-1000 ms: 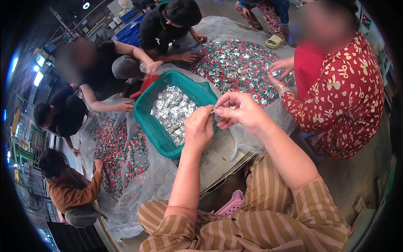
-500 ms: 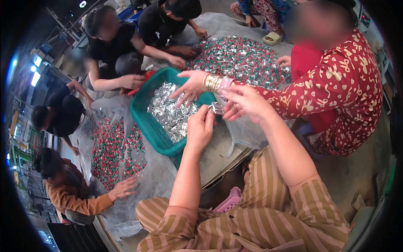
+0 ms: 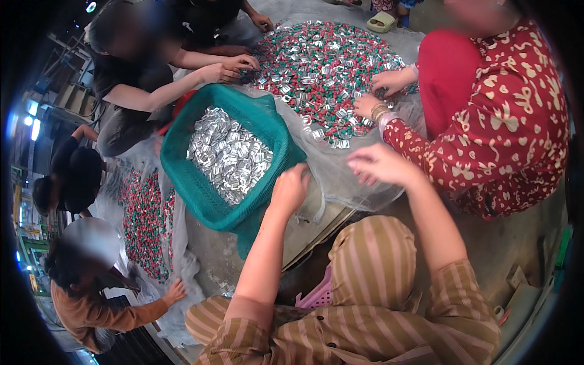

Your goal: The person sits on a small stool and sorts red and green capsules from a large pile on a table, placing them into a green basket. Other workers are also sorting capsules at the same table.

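Note:
My left hand [image 3: 290,186] is closed beside the right-hand rim of a teal mesh-lined basket [image 3: 207,220]. Whatever its fingers hold, if anything, is hidden. A heap of small silver metal pieces [image 3: 228,155] lies inside the basket. My right hand [image 3: 384,165] hovers over the grey sheet just short of the large pile, its fingers loosely apart and nothing visible in them. That pile of small red and green pieces [image 3: 328,67] has silver metal pieces scattered through it. At its near right edge, a co-worker's hands [image 3: 372,106] with gold bracelets touch the pile.
A second red and green pile [image 3: 146,222] lies on translucent sheeting [image 3: 182,267] at the left. Co-workers crouch around both piles; one in a patterned red sleeve [image 3: 426,149] sits close on my right. A pink clog [image 3: 317,292] shows near my knee.
My hands have moved apart, and the silver pieces between them are out of sight. The bracelet-wearing co-worker's hand has withdrawn from over the basket to the large pile. The view has shifted.

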`<state>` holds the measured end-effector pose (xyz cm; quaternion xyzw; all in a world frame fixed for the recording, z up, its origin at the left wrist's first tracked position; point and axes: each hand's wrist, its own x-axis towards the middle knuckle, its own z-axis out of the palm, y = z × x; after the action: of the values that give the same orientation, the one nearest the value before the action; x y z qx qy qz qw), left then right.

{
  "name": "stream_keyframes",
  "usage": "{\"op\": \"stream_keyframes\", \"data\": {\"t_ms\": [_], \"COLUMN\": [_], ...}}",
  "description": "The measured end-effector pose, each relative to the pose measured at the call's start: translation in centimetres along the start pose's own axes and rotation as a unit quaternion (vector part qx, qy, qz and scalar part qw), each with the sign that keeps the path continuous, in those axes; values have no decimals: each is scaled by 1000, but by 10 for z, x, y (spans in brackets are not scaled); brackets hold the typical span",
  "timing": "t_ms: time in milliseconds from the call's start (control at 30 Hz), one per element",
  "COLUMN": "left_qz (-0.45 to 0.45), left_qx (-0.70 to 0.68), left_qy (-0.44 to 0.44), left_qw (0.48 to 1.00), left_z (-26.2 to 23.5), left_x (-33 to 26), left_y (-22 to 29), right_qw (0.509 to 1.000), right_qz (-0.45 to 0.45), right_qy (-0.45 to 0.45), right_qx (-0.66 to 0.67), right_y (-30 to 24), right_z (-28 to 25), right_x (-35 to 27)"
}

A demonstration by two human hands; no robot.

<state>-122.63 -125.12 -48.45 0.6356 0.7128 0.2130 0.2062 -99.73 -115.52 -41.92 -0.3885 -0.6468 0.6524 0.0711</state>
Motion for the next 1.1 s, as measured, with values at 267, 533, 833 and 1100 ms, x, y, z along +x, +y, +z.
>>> {"op": "stream_keyframes", "data": {"t_ms": [267,533,833,1100], "left_qz": [33,-74,-154,-252], "left_qx": [67,-155,-3,-64], "left_qy": [134,-88,141,-11], "left_qw": [988,981,978,966], "left_z": [98,101,110,96], "left_x": [141,98,135,140], "left_y": [-40,-32,-43,-43], "right_qw": [891,933,879,884], "right_qz": [-43,63,-58,12], "right_qy": [369,313,386,374], "right_qx": [-262,-167,-275,-281], "right_y": [121,157,139,133], "right_z": [26,13,7,-7], "right_x": [147,134,130,134]}}
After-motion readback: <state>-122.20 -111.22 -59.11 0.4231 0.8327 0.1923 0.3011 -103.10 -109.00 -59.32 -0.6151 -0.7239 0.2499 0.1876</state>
